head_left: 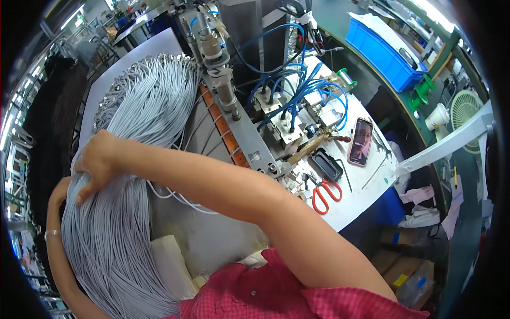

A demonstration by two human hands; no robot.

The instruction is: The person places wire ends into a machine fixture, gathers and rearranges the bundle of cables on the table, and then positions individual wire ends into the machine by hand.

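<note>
A thick bundle of thin grey cables (114,228) runs down my left side, from a heap of metal-tipped cable ends (159,66) at the back to my lap. My right arm reaches across my body to it. Bent over the bundle's upper left part, my right hand (101,159) grips cables between thumb and fingers. My left arm, with a bracelet at the wrist, curves round the outer side of the bundle. My left hand (60,190) lies against its left edge just below the right hand, its fingers hidden by the cables.
Right of the bundle stands a machine with metal cylinders (223,87), an orange strip (220,127) and blue air hoses (297,80). On the white table lie red-handled scissors (325,194), a phone (360,141) and a black tray (325,165). A blue bin (382,56) stands farther right.
</note>
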